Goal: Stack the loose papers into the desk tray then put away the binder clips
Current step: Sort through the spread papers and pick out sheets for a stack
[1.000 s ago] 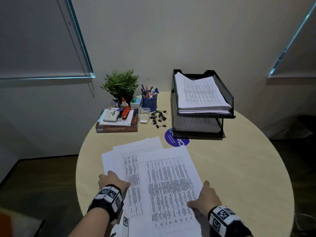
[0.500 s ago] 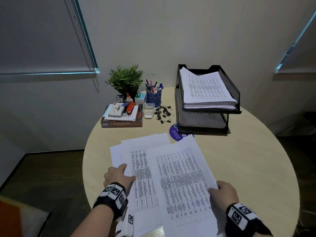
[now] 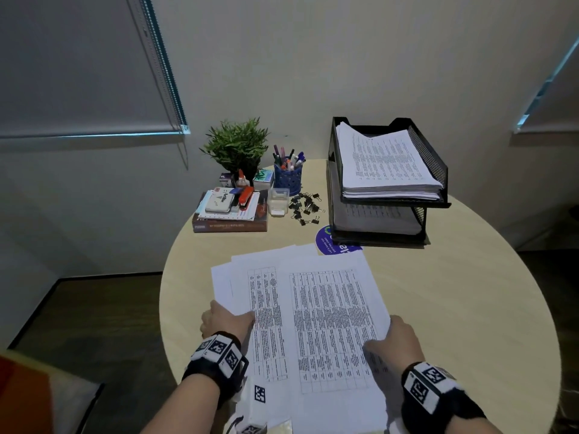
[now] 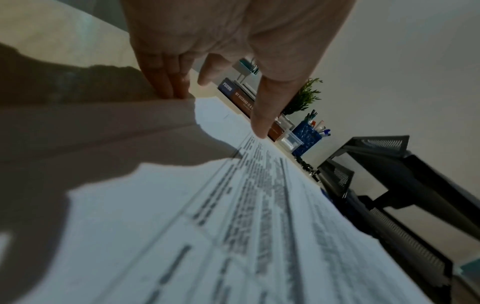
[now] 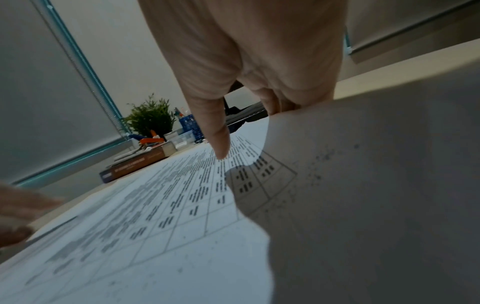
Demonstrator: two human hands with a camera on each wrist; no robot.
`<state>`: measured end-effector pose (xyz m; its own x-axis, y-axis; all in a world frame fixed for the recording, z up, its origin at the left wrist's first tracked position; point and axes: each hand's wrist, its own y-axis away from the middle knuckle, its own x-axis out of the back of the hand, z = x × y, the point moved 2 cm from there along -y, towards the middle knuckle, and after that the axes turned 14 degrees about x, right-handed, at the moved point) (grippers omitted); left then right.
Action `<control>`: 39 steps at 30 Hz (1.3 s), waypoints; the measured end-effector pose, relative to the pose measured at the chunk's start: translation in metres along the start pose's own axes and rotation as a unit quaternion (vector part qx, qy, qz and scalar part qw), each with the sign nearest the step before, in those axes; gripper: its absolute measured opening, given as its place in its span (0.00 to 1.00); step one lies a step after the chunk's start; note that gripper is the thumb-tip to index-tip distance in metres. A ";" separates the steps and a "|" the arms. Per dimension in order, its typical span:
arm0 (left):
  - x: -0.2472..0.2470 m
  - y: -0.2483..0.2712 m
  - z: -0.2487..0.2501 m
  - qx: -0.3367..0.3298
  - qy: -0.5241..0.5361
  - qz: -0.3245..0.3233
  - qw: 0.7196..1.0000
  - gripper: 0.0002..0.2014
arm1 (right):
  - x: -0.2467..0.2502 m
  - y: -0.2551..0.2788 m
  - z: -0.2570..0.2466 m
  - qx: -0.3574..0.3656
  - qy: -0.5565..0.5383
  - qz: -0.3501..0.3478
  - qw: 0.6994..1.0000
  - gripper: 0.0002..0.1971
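Observation:
Several loose printed papers [image 3: 316,321] lie fanned out on the near part of the round table. My left hand [image 3: 238,317] holds their left edge: in the left wrist view the fingers [image 4: 166,82] are tucked under the sheets and the thumb [image 4: 261,119] lies on top. My right hand [image 3: 388,336] pinches the right edge, which curls upward, thumb [image 5: 219,142] on the print and fingers beneath. A black two-tier mesh desk tray [image 3: 429,158] stands at the back right with paper stacks in both tiers. Black binder clips [image 3: 305,206] lie scattered left of the tray.
A small clear plastic box [image 3: 278,202] stands beside the clips. Behind it are a blue pen cup [image 3: 288,180], a potted plant [image 3: 236,145] and a book [image 3: 230,223] piled with stationery. A blue round sticker [image 3: 329,244] lies between papers and tray. The table's right side is bare wood [image 3: 470,308].
Both hands have shifted from lying flat on the sheets to gripping their side edges. The right edge now curls up off the table, and the sheets lie closer together.

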<state>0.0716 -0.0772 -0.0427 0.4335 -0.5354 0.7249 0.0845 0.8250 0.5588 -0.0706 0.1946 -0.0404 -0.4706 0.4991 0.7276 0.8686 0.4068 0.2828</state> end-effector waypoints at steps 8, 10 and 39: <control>-0.031 0.019 0.027 -0.001 0.040 -0.105 0.994 0.22 | -0.021 0.001 -0.025 0.015 0.140 -0.026 0.990 0.36; -0.038 0.023 0.031 -0.010 0.049 -0.130 0.990 0.15 | -0.023 0.001 -0.026 0.017 0.138 -0.026 0.990 0.39; 0.045 0.096 0.113 -0.312 0.383 -0.253 0.832 0.15 | 0.084 0.001 -0.090 0.191 -0.434 0.138 0.869 0.11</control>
<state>-0.0020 -0.0427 0.0890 0.6260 -0.7667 -0.1426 0.7749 0.5912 0.2236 -0.0954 0.1680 0.0773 -0.3356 0.9402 -0.0585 0.9305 0.3212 -0.1758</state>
